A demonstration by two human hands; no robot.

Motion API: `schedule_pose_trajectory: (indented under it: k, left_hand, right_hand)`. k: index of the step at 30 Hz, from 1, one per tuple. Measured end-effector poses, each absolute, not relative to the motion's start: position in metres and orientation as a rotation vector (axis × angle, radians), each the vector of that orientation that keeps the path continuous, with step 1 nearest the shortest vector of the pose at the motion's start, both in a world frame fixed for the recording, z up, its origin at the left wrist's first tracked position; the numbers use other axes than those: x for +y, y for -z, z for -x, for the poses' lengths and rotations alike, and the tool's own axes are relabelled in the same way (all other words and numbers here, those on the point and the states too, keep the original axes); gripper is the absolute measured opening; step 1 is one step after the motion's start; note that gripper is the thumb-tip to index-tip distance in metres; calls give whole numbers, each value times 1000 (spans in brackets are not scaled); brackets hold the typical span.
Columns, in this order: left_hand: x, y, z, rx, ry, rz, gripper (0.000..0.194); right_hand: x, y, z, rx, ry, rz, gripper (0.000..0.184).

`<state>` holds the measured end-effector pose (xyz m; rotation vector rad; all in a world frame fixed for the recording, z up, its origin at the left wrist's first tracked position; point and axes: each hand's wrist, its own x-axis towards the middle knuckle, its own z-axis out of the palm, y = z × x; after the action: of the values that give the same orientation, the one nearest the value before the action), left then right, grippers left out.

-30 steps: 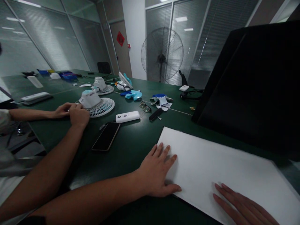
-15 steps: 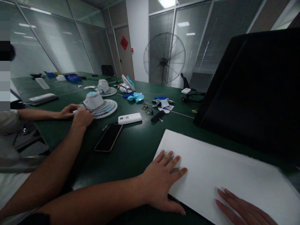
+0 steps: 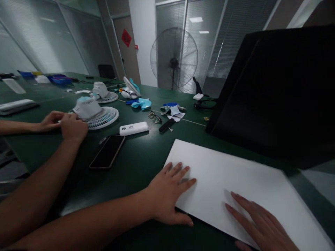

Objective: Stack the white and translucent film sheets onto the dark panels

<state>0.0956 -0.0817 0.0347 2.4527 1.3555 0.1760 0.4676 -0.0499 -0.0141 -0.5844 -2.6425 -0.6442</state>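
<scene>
A large flat white board or sheet [image 3: 222,170] lies on the green table in front of me; its exact kind cannot be told. Across its left edge rests my left hand [image 3: 170,193], fingers spread and the thumb over the near edge. My right hand [image 3: 258,219] is over the near right part of the board, fingers stretched out and slightly blurred. Neither hand grips anything. To the left, a co-worker's two hands [image 3: 74,127] are at a small white fan [image 3: 89,108] lying grille down; what their fingers hold is hidden.
A phone [image 3: 108,152], a white power bank [image 3: 134,128], glasses [image 3: 155,117] and a black strip-like object [image 3: 166,125] lie beyond my left arm. Light blue fan blades [image 3: 141,103] lie farther back. A big black screen [image 3: 277,97] stands behind the board on the right.
The camera view has turned to the right, so everything sits farther left. My right hand has come further into view over the board. My left hand stays on the board's left edge.
</scene>
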Motion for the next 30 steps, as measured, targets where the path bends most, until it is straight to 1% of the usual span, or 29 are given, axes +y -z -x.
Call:
schedule_pose_trajectory:
  k: [3, 6, 10, 14, 16, 17, 20, 21, 23, 28, 30]
  left_hand:
    - [-75, -34, -94, 1404, -166, -2470, 105]
    - [-69, -36, -91, 1355, -188, -2489, 94]
    - [-59, -39, -85, 1370, -261, -2448, 79]
    - [-42, -35, -74, 1574, -348, -2391, 68]
    - [-34, -29, -68, 1669, -330, -2350, 67]
    - [-32, -25, -66, 1699, -305, -2334, 67]
    - [-28, -15, -63, 1717, -241, -2331, 68]
    - [-27, -12, -62, 1701, -235, -2343, 69]
    - [-27, -10, -63, 1679, -234, -2356, 69]
    - [-26, -12, -64, 1686, -228, -2346, 72]
    - [-27, -15, -66, 1689, -224, -2339, 72]
  right_hand:
    - [-61, -4, -462, -2682, 499, 663, 45]
    - [-66, -10, -462, -2717, 427, 632, 35]
    - [-66, -8, -465, -2706, 390, 610, 32]
    - [-64, -10, -465, -2711, 346, 566, 29]
    - [-63, -10, -466, -2737, 312, 579, 32]
    - [-63, -10, -466, -2755, 280, 618, 37]
    - [-60, -8, -467, -2799, 183, 768, 64]
    - [-59, -8, -467, -2799, 175, 797, 68]
    - [-57, -7, -466, -2788, 194, 792, 62]
    - [-57, -8, -464, -2707, 228, 619, 36]
    - [-59, -11, -465, -2657, 264, 526, 28]
